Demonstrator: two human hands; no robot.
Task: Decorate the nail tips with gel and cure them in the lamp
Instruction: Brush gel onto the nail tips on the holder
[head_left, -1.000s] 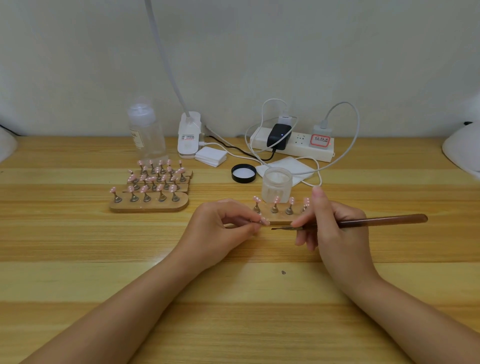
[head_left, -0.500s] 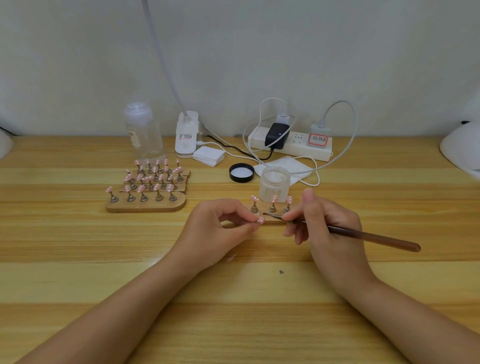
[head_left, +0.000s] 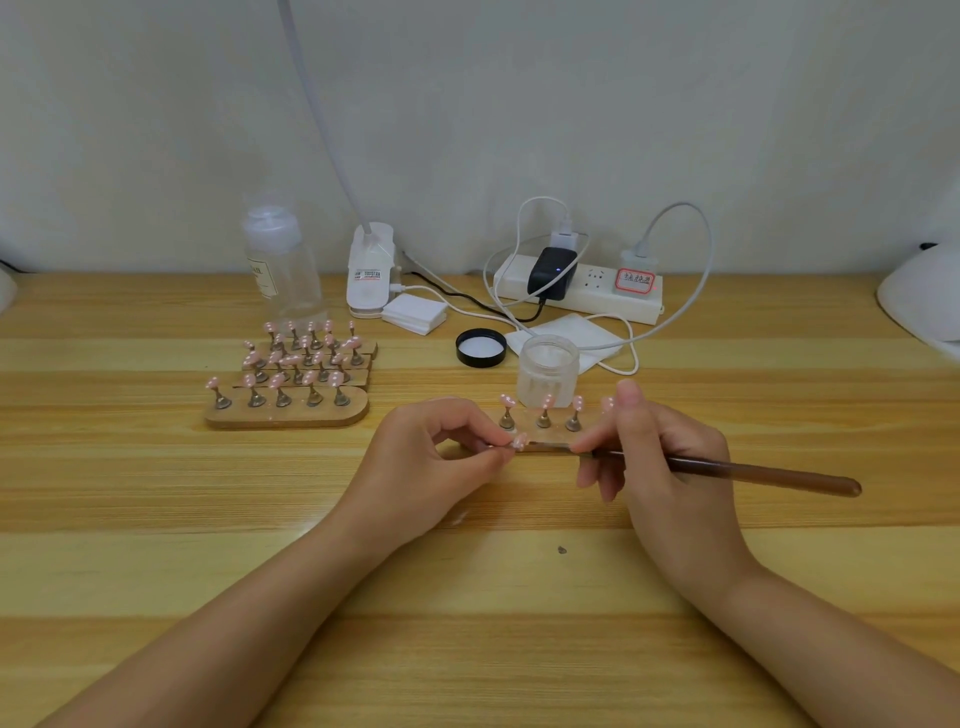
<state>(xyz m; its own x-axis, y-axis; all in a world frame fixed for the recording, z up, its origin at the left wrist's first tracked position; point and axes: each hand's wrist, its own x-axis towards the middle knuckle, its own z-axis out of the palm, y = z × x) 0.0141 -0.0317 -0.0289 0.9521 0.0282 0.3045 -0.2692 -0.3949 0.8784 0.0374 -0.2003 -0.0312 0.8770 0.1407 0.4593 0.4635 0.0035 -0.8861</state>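
Head cam: left hand (head_left: 426, 457) pinches a pink nail tip (head_left: 519, 440) mid-table, right hand (head_left: 670, 467) grips the brush (head_left: 727, 470), handle pointing out toward 3 o'clock, tip touching the nail.

**Brush tip reaches the held nail**

A second ago the brush (head_left: 727, 470) lies almost level in the right hand (head_left: 670, 467), its tip short of the pink nail tip (head_left: 519, 440) pinched by the left hand (head_left: 431, 457). Now the handle end sits lower and out to the right — the shaft slopes down away from the fingers — and the metal tip meets the nail tip, or nearly so. The right hand sits a little closer to the left.
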